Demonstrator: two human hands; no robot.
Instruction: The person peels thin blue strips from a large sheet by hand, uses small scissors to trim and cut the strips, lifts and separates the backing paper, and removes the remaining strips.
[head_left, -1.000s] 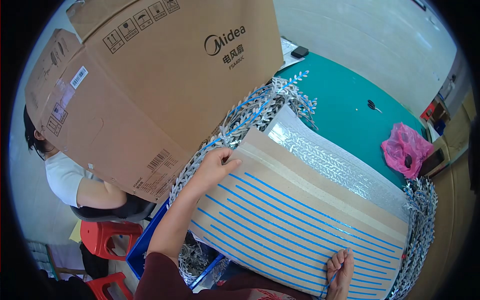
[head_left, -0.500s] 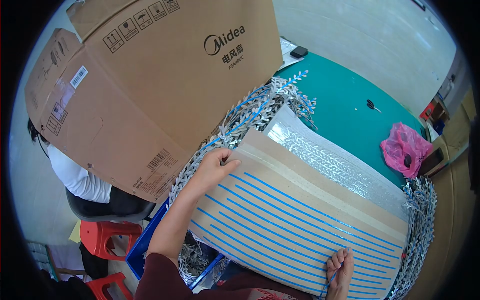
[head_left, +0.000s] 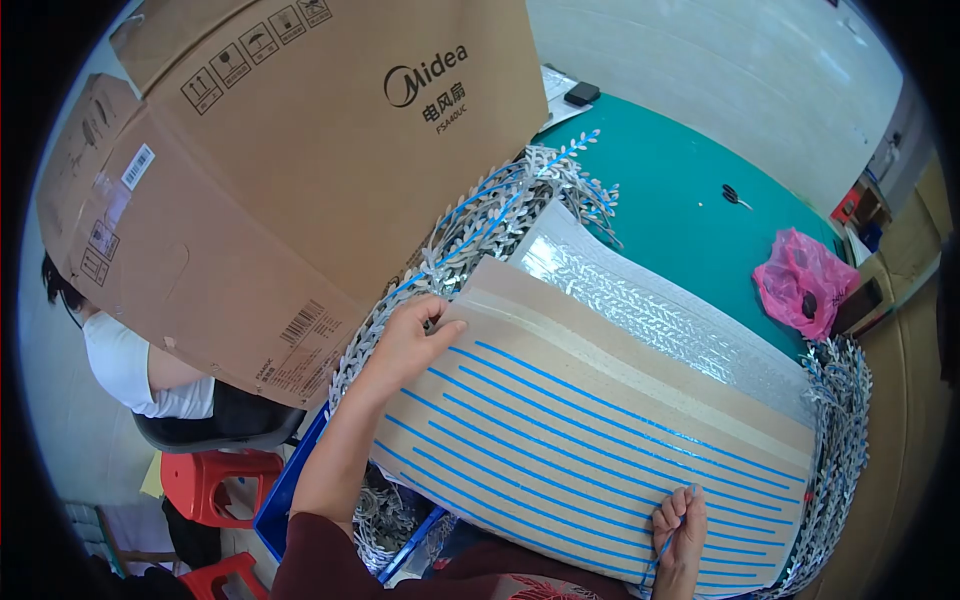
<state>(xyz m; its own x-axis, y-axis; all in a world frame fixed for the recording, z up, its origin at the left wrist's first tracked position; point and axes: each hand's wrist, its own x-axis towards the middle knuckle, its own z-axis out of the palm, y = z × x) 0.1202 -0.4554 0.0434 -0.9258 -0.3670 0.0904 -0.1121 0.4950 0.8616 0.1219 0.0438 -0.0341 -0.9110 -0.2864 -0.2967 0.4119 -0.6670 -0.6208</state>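
A tan cardboard sheet [head_left: 590,345] with several parallel blue strips [head_left: 600,440] lies slanted in front of me. My left hand [head_left: 410,345] is at its upper left edge, thumb and fingers pressed together over the corner area; what they pinch is hidden. Low on the right side of the sheet, my right hand [head_left: 682,530] is closed, palm side up, around a thin blue strip [head_left: 662,552] that hangs down towards the near edge. Silver leaf-shaped trim [head_left: 480,225] is heaped beyond my left hand, and more silver trim [head_left: 840,440] hangs past the sheet's right end.
A large cardboard box [head_left: 330,150] stands at the left. Shiny clear wrap [head_left: 650,310] lies behind the sheet. The green table [head_left: 660,160] bears scissors [head_left: 735,196] and a pink plastic bag [head_left: 800,280]. A blue crate [head_left: 285,500], red stools [head_left: 215,485] and a seated person [head_left: 140,365] are at left.
The view has shifted slightly, so the box and table sit a little further left. Both hands keep nearly the same places on the sheet. The seated person's arm has moved.
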